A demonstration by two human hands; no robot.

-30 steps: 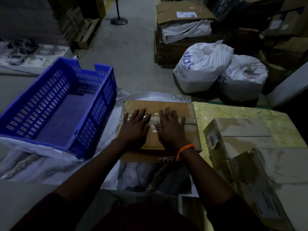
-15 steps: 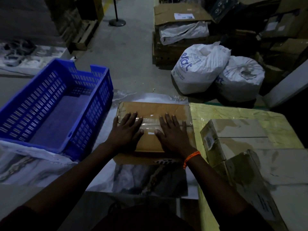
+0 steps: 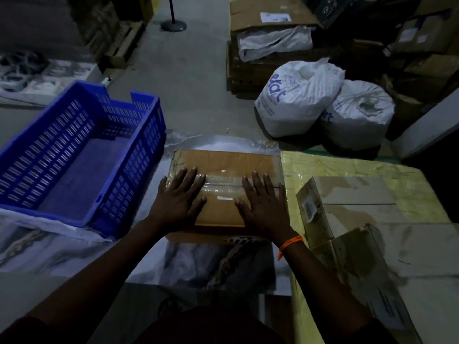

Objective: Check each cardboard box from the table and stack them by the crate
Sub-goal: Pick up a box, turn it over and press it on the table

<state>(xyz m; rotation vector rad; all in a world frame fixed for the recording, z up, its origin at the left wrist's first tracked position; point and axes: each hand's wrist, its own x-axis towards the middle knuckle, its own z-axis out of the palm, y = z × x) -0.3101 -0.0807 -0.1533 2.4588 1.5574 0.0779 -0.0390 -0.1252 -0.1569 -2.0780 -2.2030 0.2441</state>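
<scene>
Two flat palms on one box: my left grip [image 3: 177,202] and my right grip [image 3: 264,207] both lie spread, fingers straight and apart, clamped on nothing, pressing down on the taped top of the cardboard box [image 3: 223,162]. The box lies flat on a pale marbled sheet [image 3: 211,259] that covers this part of the bench. It is just to the right of the blue crate [image 3: 82,150], with a thin strip of sheet showing between them. The crate's slotted walls stand on the same sheet. An orange band [image 3: 289,244] circles my right wrist.

To the right, the bench top [image 3: 347,167] is wrapped in yellowish film, and its edge runs just beside the box. More cardboard rests there: a second box [image 3: 355,202] with a small label on its end face, and close in front of it a third box [image 3: 397,269] with printed text on its side.

Beyond the bench lies a grey concrete floor [image 3: 188,70]. On it sit two tied white sacks, one [image 3: 295,100] with blue lettering and the other [image 3: 360,112] pressed against it. Behind them stands a big carton [image 3: 268,16] with a white label on its flap and pale plastic spilling from beneath. A round stand base [image 3: 173,26] sits further up the aisle, and a wooden pallet [image 3: 126,43] lies along the left side. The room is dim.
</scene>
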